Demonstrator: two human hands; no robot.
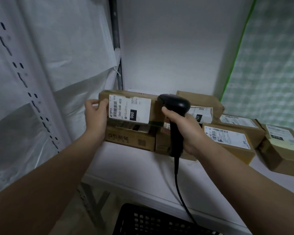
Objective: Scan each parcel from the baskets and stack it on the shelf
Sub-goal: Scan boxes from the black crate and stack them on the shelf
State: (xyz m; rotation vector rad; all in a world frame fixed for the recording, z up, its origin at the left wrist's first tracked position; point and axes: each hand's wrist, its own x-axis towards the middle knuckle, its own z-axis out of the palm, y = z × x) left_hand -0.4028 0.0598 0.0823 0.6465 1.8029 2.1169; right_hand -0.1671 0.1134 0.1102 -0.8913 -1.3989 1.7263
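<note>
Here, grips the left end of a long brown cardboard parcel [129, 107] with the left hand [96, 114], thumb on the white-labelled face, fingers curled round the end. Stands that parcel on edge atop a lower printed brown carton [131, 139] at the left end of the white shelf [126, 165], label tilted up toward the camera. Wraps the right hand [187, 129] round the handle of a black corded barcode scanner [175, 103] (a full, closed grip), scanner head overlapping the parcel's right end. Leaves several more labelled brown boxes [227, 141] lying along the shelf to the right. Shows, at the bottom edge below the shelf, a black perforated plastic basket [151, 221].
</note>
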